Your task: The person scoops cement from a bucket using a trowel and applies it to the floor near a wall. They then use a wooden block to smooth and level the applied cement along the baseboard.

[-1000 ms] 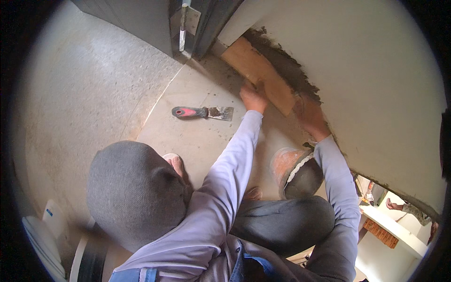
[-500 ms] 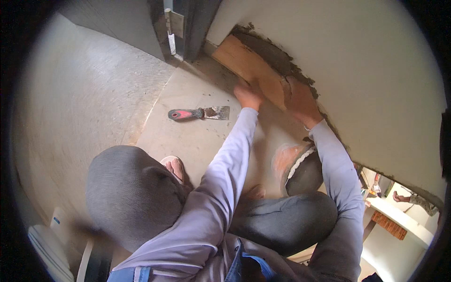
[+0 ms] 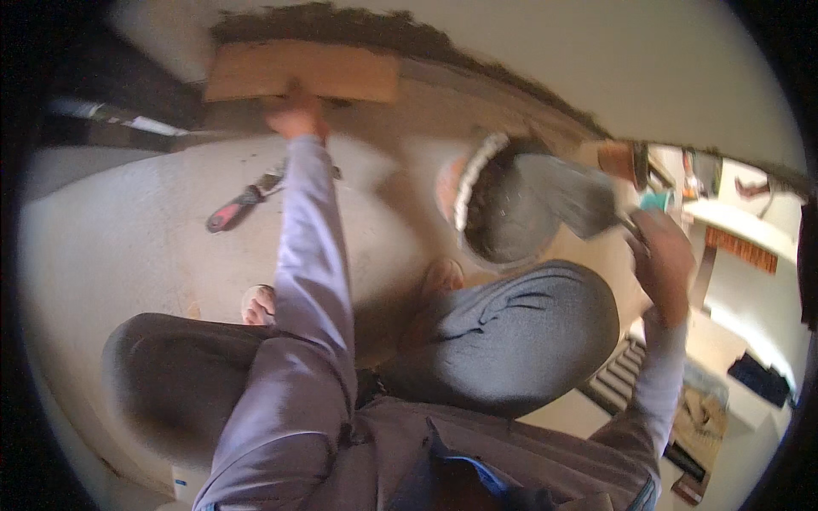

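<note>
Against the base of the wall at upper left stands a tan rectangular tile (image 3: 354, 75). My left hand (image 3: 296, 114) grips its lower edge. At the right, my right hand (image 3: 663, 260) is closed round the handle of a trowel (image 3: 584, 196); the picture is blurred there. The grey-coated blade reaches over a round bowl (image 3: 484, 166) with a pale rim. Wet grey mortar (image 3: 511, 226) fills much of the bowl. Between my left forearm and the door lies a putty knife (image 3: 234, 209) with a red and black handle, partly hidden by my sleeve.
Rough dark mortar (image 3: 341, 27) runs along the wall's foot above the tile. A dark door edge (image 3: 94, 77) stands at far left. My bent knees (image 3: 528, 332) flank the floor before me. Beyond the wall's end, another person's hand (image 3: 751, 186) shows.
My right hand has left the tile, moved right and taken hold of the trowel. My left hand stays on the tile. The whole view has swung round to the right.
</note>
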`<state>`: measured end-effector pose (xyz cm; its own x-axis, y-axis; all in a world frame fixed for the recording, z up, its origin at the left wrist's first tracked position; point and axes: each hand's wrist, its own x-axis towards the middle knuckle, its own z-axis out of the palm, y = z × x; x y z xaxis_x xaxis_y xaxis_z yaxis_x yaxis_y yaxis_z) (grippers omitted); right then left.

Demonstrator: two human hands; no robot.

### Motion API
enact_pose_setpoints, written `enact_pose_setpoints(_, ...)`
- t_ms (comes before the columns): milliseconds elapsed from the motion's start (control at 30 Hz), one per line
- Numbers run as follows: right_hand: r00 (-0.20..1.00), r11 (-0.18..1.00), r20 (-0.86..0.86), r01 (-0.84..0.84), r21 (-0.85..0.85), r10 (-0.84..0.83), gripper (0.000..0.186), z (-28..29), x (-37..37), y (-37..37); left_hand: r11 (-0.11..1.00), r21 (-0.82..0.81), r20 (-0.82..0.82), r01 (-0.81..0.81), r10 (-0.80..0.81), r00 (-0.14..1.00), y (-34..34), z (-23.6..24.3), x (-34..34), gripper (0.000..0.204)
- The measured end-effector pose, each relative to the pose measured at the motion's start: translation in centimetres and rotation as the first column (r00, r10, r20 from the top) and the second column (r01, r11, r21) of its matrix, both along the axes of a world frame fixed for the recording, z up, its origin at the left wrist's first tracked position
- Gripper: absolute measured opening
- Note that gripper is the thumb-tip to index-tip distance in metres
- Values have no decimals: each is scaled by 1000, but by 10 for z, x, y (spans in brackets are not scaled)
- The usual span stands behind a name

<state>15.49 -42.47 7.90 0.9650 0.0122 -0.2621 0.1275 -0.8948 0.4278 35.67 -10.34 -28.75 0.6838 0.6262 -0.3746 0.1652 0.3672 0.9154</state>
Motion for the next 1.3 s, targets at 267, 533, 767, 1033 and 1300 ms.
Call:
enact_pose_setpoints(267, 947, 947, -48, -316, 53, 318, 17, -120, 4, -34, 982, -185, 115, 31, -10, 993, 9, -5, 10, 45)
enact_pose_setpoints(533, 891, 896, -115, -427, 124, 440, 13, -144, 7, -41, 974, -222, 222, 44, 6, 975, 16, -1, 6, 49)
enact_pose_setpoints(767, 891, 901, -212, -342, 268, 402, 22, -137, 8, -36, 977, -207, 110, -52, 77, 991, -7, 35, -3, 38)
enact_pose_setpoints(1033, 935, 901, -236, -154, 405, 265, 23, -136, 10, -47, 966, -254, 84, -56, 80, 993, 4, 25, 1, 35)
enact_pose_setpoints(1300, 952, 808, -296, 114, 578, 77, 35, -125, -6, -67, 945, -320, 130, -66, 113, 985, 1, 26, 1, 42)
